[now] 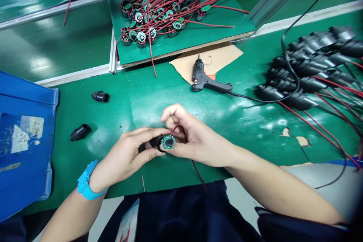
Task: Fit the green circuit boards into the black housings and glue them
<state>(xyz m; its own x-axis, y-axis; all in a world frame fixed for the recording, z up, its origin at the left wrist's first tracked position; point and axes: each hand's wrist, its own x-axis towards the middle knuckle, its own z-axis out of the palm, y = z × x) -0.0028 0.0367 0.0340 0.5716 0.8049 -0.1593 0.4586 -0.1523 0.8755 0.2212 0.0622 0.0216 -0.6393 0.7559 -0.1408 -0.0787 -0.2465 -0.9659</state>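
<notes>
Near the front of the green table, my left hand (132,153) is closed around a black plastic housing (155,142). My right hand (195,138) pinches a small round green circuit board (168,141) at the open end of that housing. Whether the board's body sits inside the housing cannot be made out. A red wire (197,174) runs from the board through my right hand and hangs below it. Two more black housings, an upper one (100,96) and a lower one (81,132), lie on the table to the left of my hands.
A glue gun (208,81) lies on cardboard (224,58) beyond my hands, its cable running right. A raised green shelf (181,45) holds several wired motors (141,38). Several black housings with wires (306,68) are piled at the right. A blue bin (25,143) stands at the left.
</notes>
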